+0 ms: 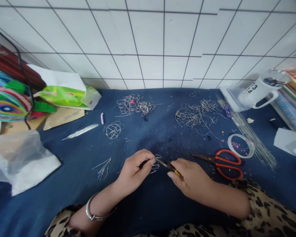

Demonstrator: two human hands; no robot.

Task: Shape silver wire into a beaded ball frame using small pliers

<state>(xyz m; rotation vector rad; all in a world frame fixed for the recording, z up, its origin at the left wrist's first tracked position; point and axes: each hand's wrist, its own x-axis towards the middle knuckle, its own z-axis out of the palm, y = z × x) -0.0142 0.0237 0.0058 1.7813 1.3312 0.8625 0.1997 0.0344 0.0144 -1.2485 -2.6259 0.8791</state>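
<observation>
My left hand pinches a small piece of bent silvery wirework between thumb and fingers, near the middle of the table. Part of the wirework is hidden behind that hand. My right hand is wrapped round a pair of pliers with yellow on the handle. The pliers' dark jaws point left and meet the wire at my left fingertips. Orange-handled scissors lie just beyond my right hand. Several short cut wires lie to the left of my left hand.
A round wire shape and tangled wire heaps lie farther back on the blue cloth. At right are a ring-shaped dish with pink beads, long straight wires and a white mug. A plastic bag sits at left.
</observation>
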